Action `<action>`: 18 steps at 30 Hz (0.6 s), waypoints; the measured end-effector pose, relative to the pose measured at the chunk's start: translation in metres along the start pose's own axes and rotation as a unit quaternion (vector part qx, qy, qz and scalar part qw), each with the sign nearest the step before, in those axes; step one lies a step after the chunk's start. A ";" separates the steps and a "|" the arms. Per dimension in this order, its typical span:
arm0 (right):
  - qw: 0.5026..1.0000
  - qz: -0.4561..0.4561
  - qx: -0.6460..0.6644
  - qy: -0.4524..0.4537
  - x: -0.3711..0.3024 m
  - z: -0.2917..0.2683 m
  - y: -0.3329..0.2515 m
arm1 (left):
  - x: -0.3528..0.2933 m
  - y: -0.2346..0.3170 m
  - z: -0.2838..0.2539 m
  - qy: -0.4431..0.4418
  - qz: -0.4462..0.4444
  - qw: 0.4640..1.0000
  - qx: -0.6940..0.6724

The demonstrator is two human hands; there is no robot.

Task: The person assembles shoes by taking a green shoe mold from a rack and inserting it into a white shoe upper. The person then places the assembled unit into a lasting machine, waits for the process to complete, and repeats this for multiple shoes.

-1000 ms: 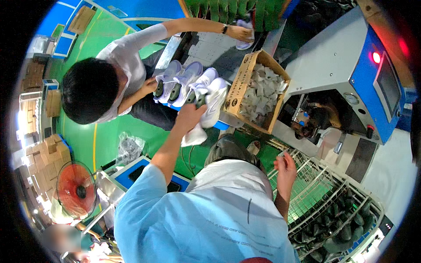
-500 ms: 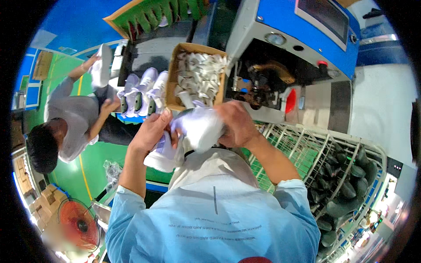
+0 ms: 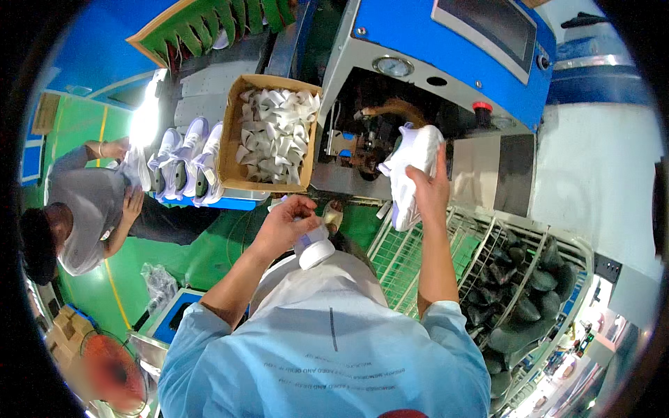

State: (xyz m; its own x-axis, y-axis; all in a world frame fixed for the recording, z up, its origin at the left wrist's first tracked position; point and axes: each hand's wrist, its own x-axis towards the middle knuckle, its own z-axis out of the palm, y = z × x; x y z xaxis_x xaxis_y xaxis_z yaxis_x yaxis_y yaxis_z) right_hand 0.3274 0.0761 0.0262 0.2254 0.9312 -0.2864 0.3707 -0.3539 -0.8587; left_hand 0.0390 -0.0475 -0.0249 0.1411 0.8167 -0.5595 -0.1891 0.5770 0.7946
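My right hand [image 3: 433, 189] grips a white sneaker [image 3: 418, 159] with lavender trim, held upright in front of the machine's dark opening, its white sole side facing me. Close to my body, my left hand [image 3: 288, 224] is closed on a second sneaker [image 3: 315, 249], white and lavender; the fingers and the wrist cover much of it. Beyond my left hand stands a cardboard box [image 3: 224, 150] full of curled white pieces. Several lavender-white sneakers [image 3: 187, 157] line up left of that box.
A blue and grey machine [image 3: 418, 49] with gauge, screen and red button stands ahead right. At the right is a white wire rack [image 3: 481, 226] holding dark shoe lasts [image 3: 536, 279]. A co-worker [image 3: 87, 191] works at the left. A red fan [image 3: 111, 373] stands lower left.
My hands have moved apart. The right hand has carried its sneaker rightward to the machine and raised it; the left stays near my body with the other. The view has shifted slightly.
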 end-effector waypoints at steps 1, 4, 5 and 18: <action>0.984 -0.018 -0.175 0.000 0.010 0.003 -0.003 | 0.001 0.002 0.000 -0.021 0.013 0.998 0.063; 0.932 -0.079 -0.355 -0.011 0.031 0.012 -0.006 | 0.004 0.007 -0.009 -0.001 -0.006 0.996 0.086; 0.922 -0.073 -0.381 -0.011 0.034 0.016 -0.011 | 0.006 0.004 -0.012 0.005 -0.005 0.997 0.083; 0.968 -0.136 -0.210 -0.027 0.020 0.022 0.042 | 0.032 0.046 -0.005 0.010 -0.019 0.979 0.202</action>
State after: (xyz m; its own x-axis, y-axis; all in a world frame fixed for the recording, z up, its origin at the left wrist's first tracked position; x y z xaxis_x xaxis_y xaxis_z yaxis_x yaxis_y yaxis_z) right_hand 0.3274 0.0817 -0.0248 0.0248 0.9940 -0.1062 0.7457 -0.0892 -0.6603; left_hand 0.0297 0.0046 -0.0074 0.1215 0.7966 -0.5921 0.2167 0.5609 0.7991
